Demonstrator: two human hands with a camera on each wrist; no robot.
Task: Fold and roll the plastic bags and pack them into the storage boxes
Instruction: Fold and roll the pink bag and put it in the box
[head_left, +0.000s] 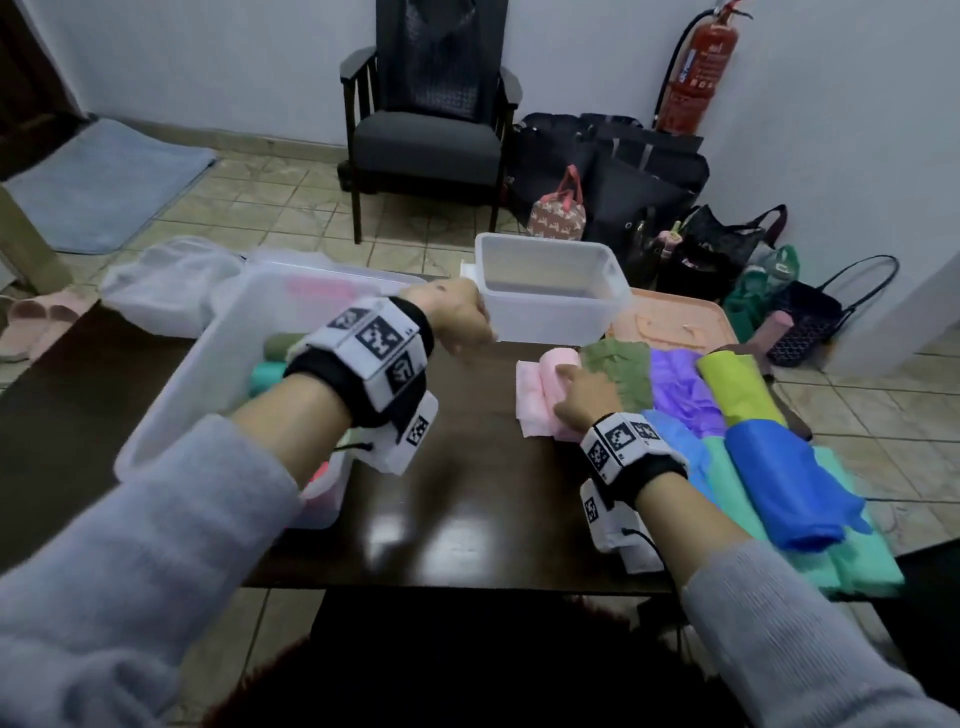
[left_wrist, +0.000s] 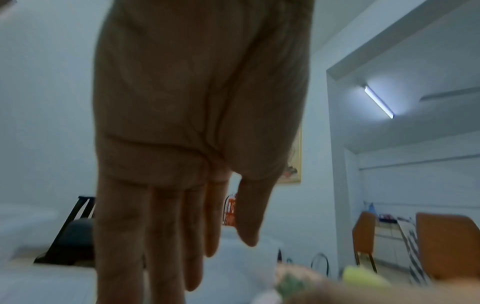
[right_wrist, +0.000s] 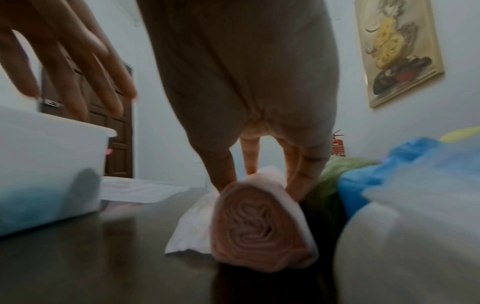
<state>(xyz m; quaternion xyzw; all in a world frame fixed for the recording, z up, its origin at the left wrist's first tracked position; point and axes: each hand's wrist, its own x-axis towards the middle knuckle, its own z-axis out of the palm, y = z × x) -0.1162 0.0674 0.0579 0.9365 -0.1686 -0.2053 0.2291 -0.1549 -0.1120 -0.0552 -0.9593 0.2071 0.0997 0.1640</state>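
Note:
A pink bag roll lies on the dark table, its unrolled tail spread flat to the left. My right hand grips the roll, thumb on one side and fingers on the other. My left hand hovers above the table between the two boxes, fingers straight and holding nothing. The near clear storage box at left holds several rolled bags. A second clear box stands behind, with nothing in it.
Flat bags lie stacked at the right: olive, purple, yellow-green, blue, teal. An orange tray sits behind them. Clear plastic pieces lie at the far left. A chair and floor bags stand beyond.

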